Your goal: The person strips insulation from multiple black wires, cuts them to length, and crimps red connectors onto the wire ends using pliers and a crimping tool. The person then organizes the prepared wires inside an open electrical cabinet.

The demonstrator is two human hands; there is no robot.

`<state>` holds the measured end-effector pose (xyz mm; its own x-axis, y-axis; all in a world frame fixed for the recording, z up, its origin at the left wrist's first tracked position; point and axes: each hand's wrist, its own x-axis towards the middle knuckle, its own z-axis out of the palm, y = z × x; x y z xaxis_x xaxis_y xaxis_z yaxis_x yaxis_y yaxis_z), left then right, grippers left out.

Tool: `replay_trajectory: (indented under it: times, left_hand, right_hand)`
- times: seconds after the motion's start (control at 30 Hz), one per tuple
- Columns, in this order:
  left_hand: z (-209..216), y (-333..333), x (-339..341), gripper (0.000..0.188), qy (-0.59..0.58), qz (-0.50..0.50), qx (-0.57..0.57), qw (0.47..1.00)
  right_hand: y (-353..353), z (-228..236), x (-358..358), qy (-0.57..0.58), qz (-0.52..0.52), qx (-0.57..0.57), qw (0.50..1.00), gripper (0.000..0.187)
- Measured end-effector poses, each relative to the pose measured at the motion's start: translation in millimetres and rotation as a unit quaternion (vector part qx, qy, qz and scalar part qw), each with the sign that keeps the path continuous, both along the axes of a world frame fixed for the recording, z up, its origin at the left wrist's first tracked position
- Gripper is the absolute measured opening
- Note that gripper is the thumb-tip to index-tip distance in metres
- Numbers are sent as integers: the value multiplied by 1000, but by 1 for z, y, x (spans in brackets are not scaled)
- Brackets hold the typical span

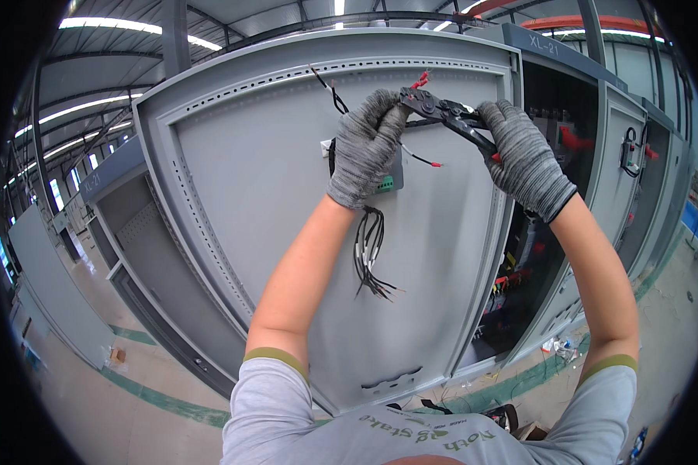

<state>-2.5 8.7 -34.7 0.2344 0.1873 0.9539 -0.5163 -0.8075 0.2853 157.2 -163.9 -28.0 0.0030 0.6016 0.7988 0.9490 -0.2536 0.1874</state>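
Observation:
My right hand (529, 159), in a grey knit glove, is closed round the handles of a dark crimping pliers (451, 115). Its head points left, meeting the fingertips of my gloved left hand (367, 147). That hand is closed on black wires, partly hidden in the fist. Several red wire terminals (421, 79) stick up just above the plier jaws. Below the jaws, a black wire (417, 156) with a red tip hangs out to the right. A grey device with a green terminal block (386, 184) shows partly behind my left wrist. Under it dangles a bundle of black wires (371, 248) with bare ends.
A large grey cabinet door (287, 209) with a perforated frame stands in front of me. To its right, a dark open cabinet interior (547, 209) holds components and coloured wires. Another grey cabinet (143, 225) is at left. Scraps (564, 346) lie on the floor at right.

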Motion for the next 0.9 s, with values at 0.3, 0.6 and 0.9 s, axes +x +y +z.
replay_trajectory:
  times: [0.3, 0.6, 0.9]
  left_hand:
    - [1, -3, 0, 16, -20, -36, -22, 999]
    - [4, -5, -6, 16, -19, 5, -25, 999]
    - [-88, -83, -34, 32, -119, -309, -291, 898]
  right_hand:
    - [12, -2, 17, 73, 137, -19, 988, 48]
    - [25, 1, 20, 44, 104, -4, 994, 51]
    - [-9, -102, 50, 352, 192, 177, 899, 23]
